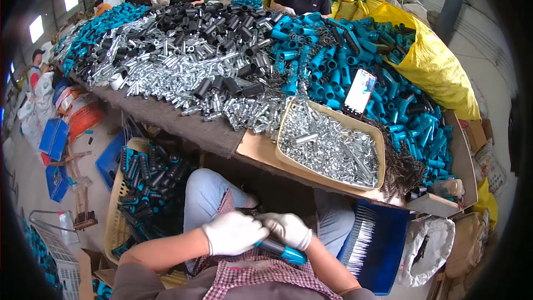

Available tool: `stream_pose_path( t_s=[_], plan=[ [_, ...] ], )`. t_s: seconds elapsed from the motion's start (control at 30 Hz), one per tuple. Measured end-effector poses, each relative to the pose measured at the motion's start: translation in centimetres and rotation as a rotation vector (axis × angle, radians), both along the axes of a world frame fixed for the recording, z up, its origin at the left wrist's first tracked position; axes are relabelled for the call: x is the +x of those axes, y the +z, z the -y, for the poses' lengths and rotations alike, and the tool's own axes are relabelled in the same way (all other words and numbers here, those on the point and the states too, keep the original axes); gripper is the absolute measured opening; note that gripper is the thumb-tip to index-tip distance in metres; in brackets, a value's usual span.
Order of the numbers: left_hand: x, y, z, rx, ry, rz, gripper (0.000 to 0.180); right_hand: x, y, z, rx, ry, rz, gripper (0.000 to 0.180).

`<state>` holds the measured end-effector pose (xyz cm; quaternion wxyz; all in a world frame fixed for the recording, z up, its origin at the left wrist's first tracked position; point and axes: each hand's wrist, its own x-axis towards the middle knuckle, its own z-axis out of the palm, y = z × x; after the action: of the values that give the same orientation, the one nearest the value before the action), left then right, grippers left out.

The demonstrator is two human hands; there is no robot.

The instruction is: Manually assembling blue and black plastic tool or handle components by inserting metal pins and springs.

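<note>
Over my lap, my left hand (236,233) and my right hand (286,230), both in white gloves, are closed and meet at the fingertips. A black and teal tool handle (282,250) slants below them, one end at the left hand's fingers and its teal end under the right wrist. The left hand grips its near end. Whatever the right fingers pinch is hidden. Left of my knees stands a cream basket (112,219) of similar black and teal handles (145,189). Ahead on the table edge is a cream tray (333,179) of small silver metal parts (327,144).
Heaps of silver metal sleeves (177,72), black tubes (222,22) and teal plastic shells (327,66) cover the table. A phone (361,90) leans behind the tray. By my right knee stands a blue bin (388,244) with metal rods (361,233). Several co-workers sit beyond the table.
</note>
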<state>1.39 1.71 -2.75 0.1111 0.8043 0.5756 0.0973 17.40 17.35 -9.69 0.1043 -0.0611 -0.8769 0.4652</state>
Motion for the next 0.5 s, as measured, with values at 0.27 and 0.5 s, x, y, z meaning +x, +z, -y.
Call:
stream_pose_path(
  t_s=[0.27,0.5],
  plan=[
    [-14.2,1.2,-7.3,0.681,0.861,0.026,0.016,1.3,4.9,0.1,-1.035,-0.153,0.058,0.048],
    [-19.7,-1.9,-11.0,0.368,1.086,-0.046,0.032,-0.3,3.8,1.5,-0.481,-0.127,0.053,0.040]
  ],
)
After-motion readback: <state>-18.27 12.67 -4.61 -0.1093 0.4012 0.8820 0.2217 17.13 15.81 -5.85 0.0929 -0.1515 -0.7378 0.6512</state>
